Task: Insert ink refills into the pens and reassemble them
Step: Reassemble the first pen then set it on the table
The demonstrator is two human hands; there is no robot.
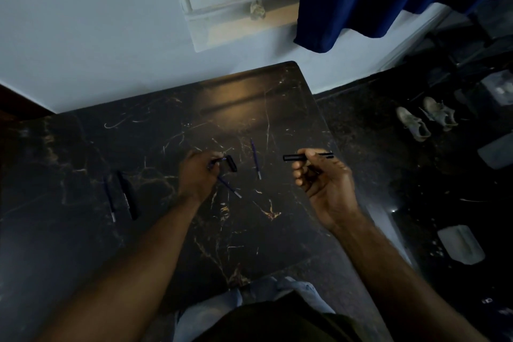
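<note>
Surface (pixel 155 147): dark marble top, dim light, parts hard to read.
L hand (pixel 198 175): closed on a blue refill (pixel 230 189), metal tip pointing down toward me; a small black cap piece (pixel 231 163) sits at the fingertips, can't tell if pinched or just touching.
R hand (pixel 323 178): curled round a black barrel (pixel 298 158), held roughly level above the surface, open end facing L hand. A thin dark part sticks out on the far side of the fingers; unclear what.
Gap: refill and barrel well apart, not yet lined up.
Spare refill (pixel 256 159): lies on the surface btwn the hands.
Left group: another refill (pixel 109 198) and a black pen body (pixel 127 194) side by side near L edge, untouched.
Step (my read): getting refill into barrel; task looks early, no pen clearly finished.
How to do it well: turn refill to match barrel axis first, check which end goes in first, bring mouth close, feed slow w/o forcing. Keep barrel steady, let L hand do the moving.
Risk: low light + black parts, easy to miss the opening or drop the cap.
</note>
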